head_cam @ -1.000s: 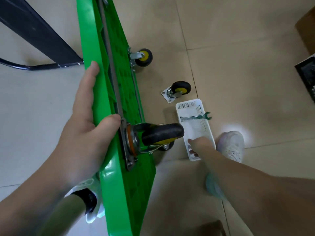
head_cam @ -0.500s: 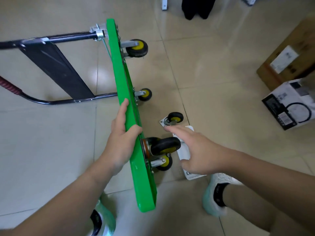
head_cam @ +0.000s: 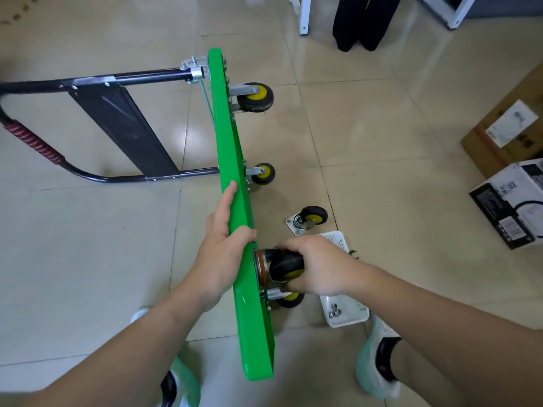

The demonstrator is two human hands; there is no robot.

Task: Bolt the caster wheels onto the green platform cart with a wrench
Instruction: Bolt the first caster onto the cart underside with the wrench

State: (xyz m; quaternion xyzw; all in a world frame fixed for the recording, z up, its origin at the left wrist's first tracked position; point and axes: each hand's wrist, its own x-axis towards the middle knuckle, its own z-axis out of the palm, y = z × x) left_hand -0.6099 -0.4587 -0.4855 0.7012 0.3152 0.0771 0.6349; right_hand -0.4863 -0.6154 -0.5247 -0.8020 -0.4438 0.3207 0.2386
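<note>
Head view: the green cart (head_cam: 235, 177) stands on its long edge on the floor, with its underside facing right. Only the left grip (head_cam: 219, 254) steadies it, fingers lying straight along the upper rim and thumb hooked over the edge, pinching the board. If that pinch slackens, the cart could tip, probably toward the white basket (head_cam: 349, 312) of nuts (head_cam: 335, 311) or a foot.

The right grip (head_cam: 320, 265) comes in from the right with its fingers curled round the black wheel (head_cam: 283, 264) at the near upper corner of the underside. I cannot tell whether that wheel is bolted tight; if it is not, a tug could shift its plate off the holes.

A loose wheel (head_cam: 308, 220) lies on the floor just beyond the basket. The wrench (head_cam: 353, 254) shows only as a green tip past the right wrist.
</note>
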